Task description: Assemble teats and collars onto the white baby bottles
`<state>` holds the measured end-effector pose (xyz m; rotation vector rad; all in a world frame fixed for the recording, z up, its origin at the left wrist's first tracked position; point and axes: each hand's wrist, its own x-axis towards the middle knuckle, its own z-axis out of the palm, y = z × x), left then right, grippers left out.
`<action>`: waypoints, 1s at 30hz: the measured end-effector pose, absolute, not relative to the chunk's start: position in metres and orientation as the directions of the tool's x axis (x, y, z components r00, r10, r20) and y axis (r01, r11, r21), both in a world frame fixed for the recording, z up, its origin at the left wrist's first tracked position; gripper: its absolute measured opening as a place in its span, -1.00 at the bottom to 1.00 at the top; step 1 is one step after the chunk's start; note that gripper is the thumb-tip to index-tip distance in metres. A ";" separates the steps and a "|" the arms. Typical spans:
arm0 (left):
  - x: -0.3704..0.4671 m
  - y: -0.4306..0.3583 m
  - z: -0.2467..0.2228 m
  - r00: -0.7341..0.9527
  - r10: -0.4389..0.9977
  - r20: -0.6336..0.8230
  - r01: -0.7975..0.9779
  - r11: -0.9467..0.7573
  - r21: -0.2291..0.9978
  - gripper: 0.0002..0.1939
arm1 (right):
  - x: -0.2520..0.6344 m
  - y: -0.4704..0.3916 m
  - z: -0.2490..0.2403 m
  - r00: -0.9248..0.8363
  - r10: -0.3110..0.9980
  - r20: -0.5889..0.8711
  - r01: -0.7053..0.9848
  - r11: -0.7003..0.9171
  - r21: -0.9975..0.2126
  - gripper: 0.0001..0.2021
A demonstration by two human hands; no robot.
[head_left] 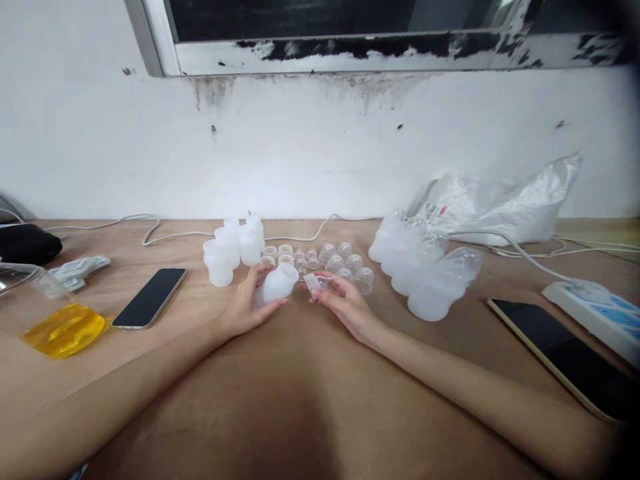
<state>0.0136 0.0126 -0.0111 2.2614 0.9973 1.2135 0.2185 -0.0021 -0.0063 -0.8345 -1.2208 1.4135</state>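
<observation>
My left hand [247, 305] is wrapped round a frosted white bottle [277, 284], tilted with its open mouth toward the right. In my right hand [349, 307] is a small clear plastic piece with a ribbed rim [316, 283], pinched between the fingers just right of the bottle mouth. Behind the hands lie white rings [285, 250], small clear nipple-shaped parts [312, 259] and several clear domed caps [353, 262]. Open frosted bottles [219, 265] stand in rows at the left. Capped bottles [431, 298] stand at the right.
A dark-screened phone [150, 298] lies at the left, near a clear container with yellow liquid [65, 330]. A larger phone [555, 350] and a power strip [600, 313] are at the right. A plastic bag [495, 203] leans on the wall. White cables [310, 237] run along the back.
</observation>
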 end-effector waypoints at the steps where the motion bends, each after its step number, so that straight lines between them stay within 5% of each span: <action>1: 0.013 0.012 -0.011 0.371 0.747 0.551 0.411 -0.665 0.624 -0.48 | 0.219 -0.001 -0.003 -0.204 0.971 0.128 -0.250 0.075 -0.965 -0.67; 17: 0.013 0.004 0.005 0.555 0.709 0.436 0.545 -0.705 0.453 -0.48 | 0.219 -0.002 0.004 -0.274 0.940 0.205 -0.047 0.200 -0.979 -0.62; 30: 0.010 0.006 -0.008 0.590 0.611 0.528 0.559 -0.781 0.280 -0.46 | 0.222 0.002 -0.003 -0.273 0.928 0.252 0.142 0.298 -0.944 -0.65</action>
